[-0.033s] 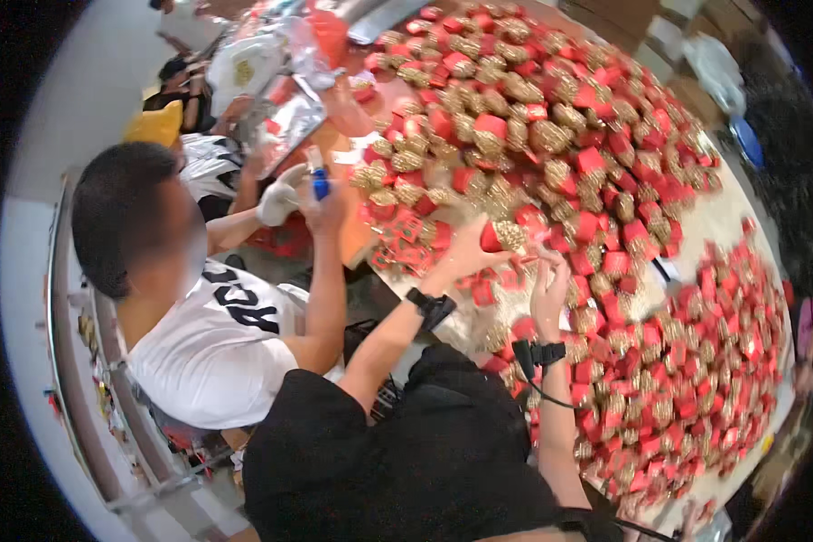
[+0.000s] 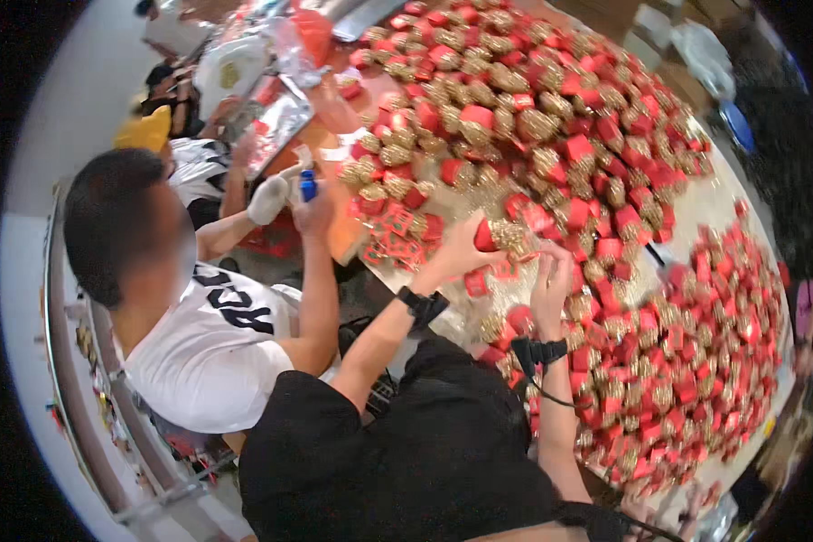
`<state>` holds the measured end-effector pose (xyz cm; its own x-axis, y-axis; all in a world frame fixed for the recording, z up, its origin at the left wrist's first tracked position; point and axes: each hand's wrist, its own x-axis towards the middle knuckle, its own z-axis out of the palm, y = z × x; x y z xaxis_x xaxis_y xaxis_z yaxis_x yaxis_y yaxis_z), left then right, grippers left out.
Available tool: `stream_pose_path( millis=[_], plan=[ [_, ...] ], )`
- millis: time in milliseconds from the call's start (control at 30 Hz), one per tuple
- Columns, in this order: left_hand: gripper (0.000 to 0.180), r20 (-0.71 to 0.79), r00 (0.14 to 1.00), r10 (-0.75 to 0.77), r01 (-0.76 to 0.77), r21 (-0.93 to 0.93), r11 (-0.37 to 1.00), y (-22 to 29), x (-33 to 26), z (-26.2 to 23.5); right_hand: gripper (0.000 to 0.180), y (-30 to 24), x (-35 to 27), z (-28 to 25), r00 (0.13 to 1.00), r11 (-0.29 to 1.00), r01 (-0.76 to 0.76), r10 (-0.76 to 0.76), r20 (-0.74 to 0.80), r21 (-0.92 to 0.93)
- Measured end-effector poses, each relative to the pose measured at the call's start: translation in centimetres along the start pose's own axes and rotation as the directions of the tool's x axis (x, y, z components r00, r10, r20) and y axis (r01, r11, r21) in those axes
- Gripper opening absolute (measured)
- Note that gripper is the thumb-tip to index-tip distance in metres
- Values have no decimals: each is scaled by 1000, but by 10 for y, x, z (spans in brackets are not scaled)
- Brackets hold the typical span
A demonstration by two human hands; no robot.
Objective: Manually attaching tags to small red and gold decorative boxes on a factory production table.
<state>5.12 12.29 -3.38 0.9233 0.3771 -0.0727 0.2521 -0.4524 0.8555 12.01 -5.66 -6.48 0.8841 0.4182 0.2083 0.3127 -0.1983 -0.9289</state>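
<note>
My left hand (image 2: 457, 251) is closed round the red end of a small ornament (image 2: 508, 235), which has a red base and a knobbly gold, glittery top. The gold part points right, toward my right hand (image 2: 551, 282). The thumb and fingers of my right hand are bent together just beside that gold end; whatever lies between their tips is too small and blurred to name. Below my left hand, a red piece (image 2: 476, 283) lies on the table. Many similar red-and-gold ornaments (image 2: 551, 126) are heaped beyond both hands.
A second heap of ornaments (image 2: 668, 379) spreads along the right of the table. Flat red pieces (image 2: 397, 237) lie left of my left hand. Close on the left, a co-worker in a white shirt (image 2: 212, 348) holds a blue object (image 2: 308, 186). A clear plastic bag (image 2: 705, 59) is at far right.
The whole view has shifted slightly, with the table and heaps sitting a little further left. My left hand keeps its hold on the ornament, and my right hand stays close beside it.
</note>
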Motion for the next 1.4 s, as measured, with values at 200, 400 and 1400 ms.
stream_pose_path(
  millis=[200,400,1400],
  plan=[
    [47,132,960,245,-242,-34,970,54,-37,7,17,-54,-16,-63,999,948,5,-16,33,318],
    [51,167,924,345,-353,22,935,69,-58,25,21,-66,-41,-89,994,979,-8,-15,109,204],
    [52,160,940,300,-291,-82,953,72,-86,33,23,-63,-45,-109,909,879,-276,106,404,390]
  ],
)
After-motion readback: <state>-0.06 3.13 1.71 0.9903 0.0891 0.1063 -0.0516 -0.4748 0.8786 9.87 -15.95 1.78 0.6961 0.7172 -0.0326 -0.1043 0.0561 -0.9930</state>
